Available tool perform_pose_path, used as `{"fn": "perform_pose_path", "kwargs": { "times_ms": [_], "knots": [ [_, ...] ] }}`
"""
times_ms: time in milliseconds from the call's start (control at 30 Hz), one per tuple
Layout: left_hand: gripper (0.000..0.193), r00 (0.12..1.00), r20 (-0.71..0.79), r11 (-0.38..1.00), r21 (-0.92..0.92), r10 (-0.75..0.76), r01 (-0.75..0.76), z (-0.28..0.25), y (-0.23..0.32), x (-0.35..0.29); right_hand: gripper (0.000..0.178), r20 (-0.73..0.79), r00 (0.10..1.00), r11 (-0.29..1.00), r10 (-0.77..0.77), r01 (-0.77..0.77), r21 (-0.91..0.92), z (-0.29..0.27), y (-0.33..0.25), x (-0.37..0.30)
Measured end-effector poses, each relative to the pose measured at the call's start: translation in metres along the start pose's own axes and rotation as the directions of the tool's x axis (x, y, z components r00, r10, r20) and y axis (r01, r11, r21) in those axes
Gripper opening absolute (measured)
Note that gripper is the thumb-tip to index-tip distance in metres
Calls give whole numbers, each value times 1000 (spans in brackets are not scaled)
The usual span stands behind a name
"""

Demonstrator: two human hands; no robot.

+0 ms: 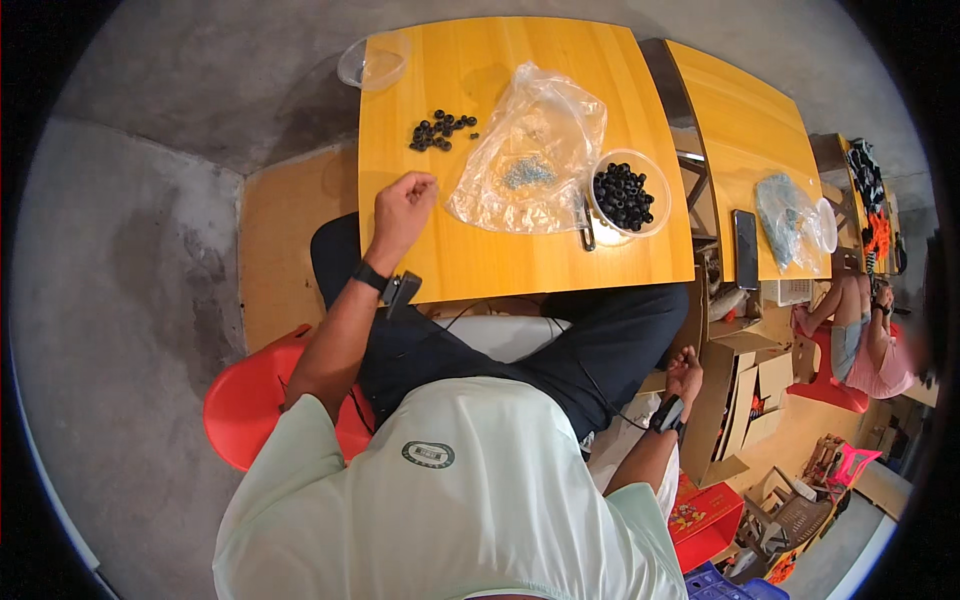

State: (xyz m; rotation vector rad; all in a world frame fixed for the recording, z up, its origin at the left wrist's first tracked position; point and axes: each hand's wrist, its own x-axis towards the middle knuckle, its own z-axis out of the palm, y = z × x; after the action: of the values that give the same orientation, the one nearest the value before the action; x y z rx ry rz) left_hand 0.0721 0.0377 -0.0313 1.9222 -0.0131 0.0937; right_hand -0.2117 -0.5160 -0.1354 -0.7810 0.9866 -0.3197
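Head view: left hand over the near left part of the table; grip narrow, fingers curled in, contents cannot be told. Nearest to it, a loose cluster of black beads lies farther back. Right of the cluster: clear bag with small silvery pieces; beside the bag, a round tub of similar beads. Right hand is off the table's right side, low; its grip cannot be told.
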Motion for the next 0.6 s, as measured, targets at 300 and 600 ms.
{"fn": "perform_pose_path", "kwargs": {
  "times_ms": [300,600],
  "knots": [
    [21,971,158,858,458,177,-231,11,19,73,29,-296,943,987,154,-133,88,-10,16,-5],
    [22,928,330,622,693,174,-364,43,28,109,29,-109,993,999,43,-44,-9,13,-4,-27]
  ]
}}
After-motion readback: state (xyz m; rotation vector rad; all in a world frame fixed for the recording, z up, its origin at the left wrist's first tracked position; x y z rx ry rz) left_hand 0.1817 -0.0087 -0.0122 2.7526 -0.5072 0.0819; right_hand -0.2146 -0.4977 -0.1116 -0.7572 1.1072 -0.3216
